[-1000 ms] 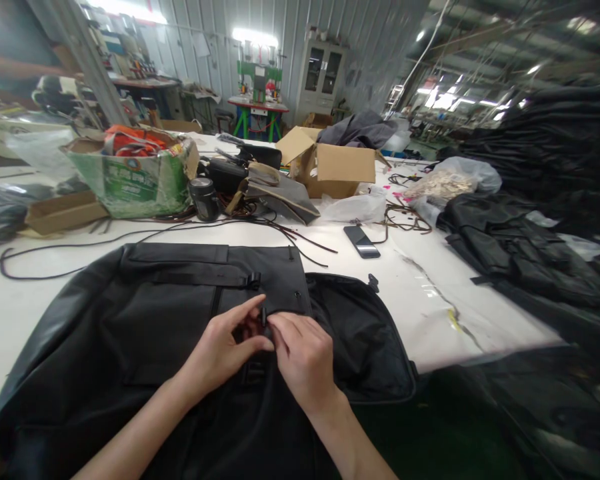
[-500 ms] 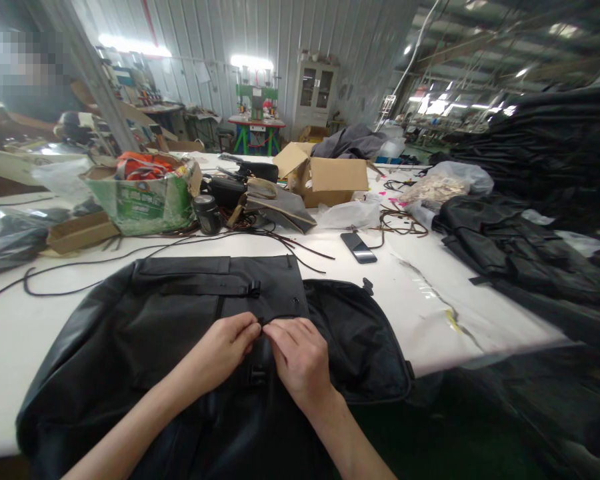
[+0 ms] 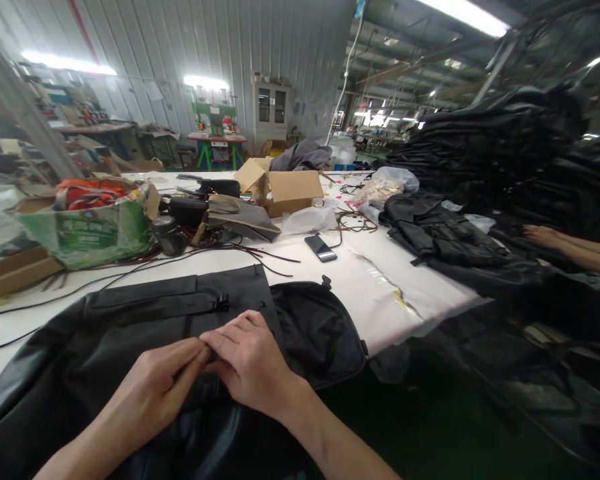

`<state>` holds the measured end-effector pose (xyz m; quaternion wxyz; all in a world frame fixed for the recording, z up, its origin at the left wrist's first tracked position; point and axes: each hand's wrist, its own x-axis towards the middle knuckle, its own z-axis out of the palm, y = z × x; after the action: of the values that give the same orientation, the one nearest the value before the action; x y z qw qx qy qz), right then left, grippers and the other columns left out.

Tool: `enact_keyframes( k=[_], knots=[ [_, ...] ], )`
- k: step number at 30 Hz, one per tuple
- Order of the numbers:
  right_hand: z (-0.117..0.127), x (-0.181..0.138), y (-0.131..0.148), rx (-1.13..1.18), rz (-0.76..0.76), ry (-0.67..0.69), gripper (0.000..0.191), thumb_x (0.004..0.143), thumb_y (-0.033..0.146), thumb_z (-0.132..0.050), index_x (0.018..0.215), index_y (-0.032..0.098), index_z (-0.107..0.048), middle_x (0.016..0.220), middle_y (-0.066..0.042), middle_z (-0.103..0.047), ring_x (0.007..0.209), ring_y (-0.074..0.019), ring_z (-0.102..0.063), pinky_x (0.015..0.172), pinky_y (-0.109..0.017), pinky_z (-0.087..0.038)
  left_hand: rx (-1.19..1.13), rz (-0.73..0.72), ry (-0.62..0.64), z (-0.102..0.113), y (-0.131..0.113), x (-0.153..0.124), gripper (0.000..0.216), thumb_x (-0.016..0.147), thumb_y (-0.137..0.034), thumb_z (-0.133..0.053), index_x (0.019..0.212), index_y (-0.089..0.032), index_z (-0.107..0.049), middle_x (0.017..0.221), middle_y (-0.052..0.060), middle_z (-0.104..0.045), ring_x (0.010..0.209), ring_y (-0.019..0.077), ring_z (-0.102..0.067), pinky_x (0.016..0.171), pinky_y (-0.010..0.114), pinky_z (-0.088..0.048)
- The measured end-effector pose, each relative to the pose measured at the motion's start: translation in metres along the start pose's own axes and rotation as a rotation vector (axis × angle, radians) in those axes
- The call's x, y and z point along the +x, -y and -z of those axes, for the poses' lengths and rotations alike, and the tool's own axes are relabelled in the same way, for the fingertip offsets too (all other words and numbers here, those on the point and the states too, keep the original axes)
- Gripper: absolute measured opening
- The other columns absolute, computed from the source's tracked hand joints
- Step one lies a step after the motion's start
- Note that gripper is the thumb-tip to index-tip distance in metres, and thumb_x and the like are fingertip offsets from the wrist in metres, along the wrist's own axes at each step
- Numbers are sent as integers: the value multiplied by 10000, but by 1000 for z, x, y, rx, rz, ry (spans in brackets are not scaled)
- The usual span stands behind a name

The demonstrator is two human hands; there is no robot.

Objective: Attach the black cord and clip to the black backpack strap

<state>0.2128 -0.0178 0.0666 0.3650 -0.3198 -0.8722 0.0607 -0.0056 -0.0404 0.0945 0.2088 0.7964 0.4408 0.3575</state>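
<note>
A large black bag [image 3: 130, 333] with a smooth leather-like surface lies on the white table in front of me. On it runs a strap with a black buckle [image 3: 223, 302], just beyond my fingers. My left hand [image 3: 165, 380] is closed in a pinch over the bag, thumb against fingers. Close against it, my right hand [image 3: 247, 357] is closed too, its fingertips meeting those of the left. Whatever they pinch is hidden by the fingers. A black rounded flap [image 3: 315, 333] of the bag spreads out to the right of my right hand.
Beyond the bag are thin dark cords [image 3: 260, 250], a phone [image 3: 321, 249], a dark jar [image 3: 169, 235], a green bag [image 3: 90, 233] and a cardboard box [image 3: 295, 190]. Black bags [image 3: 445, 227] are heaped at the right, where another person's arm [image 3: 575, 247] reaches in.
My view has turned to the right, so things appear further left. Both hands stay together over the bag, the right now leaning further over the left's fingertips. Another person's arm has come into view.
</note>
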Motion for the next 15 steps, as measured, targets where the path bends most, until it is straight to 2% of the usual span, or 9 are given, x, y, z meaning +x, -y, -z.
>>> enact_keyframes(
  k=[3, 5, 10, 12, 15],
  knots=[
    [3, 1, 7, 127, -61, 18, 395, 1010, 289, -841, 1371, 230, -690, 1251, -15, -845, 1163, -184, -764, 1145, -393, -491, -7, 21, -11, -4, -1, -5, 327, 1070, -378, -610, 824, -217, -753, 691, 12, -690, 597, 158, -630, 580, 214, -546],
    [8, 2, 9, 191, -77, 31, 404, 996, 240, -852, 1370, 241, -697, 1253, -3, -845, 1196, -172, -761, 1206, -384, -458, -24, 67, -66, -11, -4, -8, 350, 1076, -383, -596, 818, -200, -746, 676, 15, -671, 590, 150, -605, 572, 210, -529],
    [30, 14, 6, 311, -86, 77, 336, 996, 243, -866, 1309, 247, -744, 1210, -34, -853, 1210, -215, -760, 1158, -385, -495, -84, 153, -136, -24, -13, -8, 420, 1095, -375, -557, 721, -196, -628, 643, -16, -558, 573, 124, -511, 546, 211, -434],
    [38, 16, -1, 309, -104, 90, 327, 980, 236, -883, 1283, 255, -761, 1196, -37, -856, 1207, -233, -759, 1163, -410, -489, -82, 188, -181, -16, -14, -6, 416, 1087, -383, -566, 714, -202, -601, 642, -27, -527, 576, 123, -495, 543, 218, -407],
    [46, 12, -19, 306, -172, 97, 295, 974, 202, -883, 1247, 255, -783, 1208, -34, -851, 1187, -229, -760, 1150, -409, -494, -50, 295, -357, 13, -11, -4, 368, 1055, -437, -607, 770, -208, -645, 665, -29, -555, 616, 142, -526, 566, 226, -421]
  ],
)
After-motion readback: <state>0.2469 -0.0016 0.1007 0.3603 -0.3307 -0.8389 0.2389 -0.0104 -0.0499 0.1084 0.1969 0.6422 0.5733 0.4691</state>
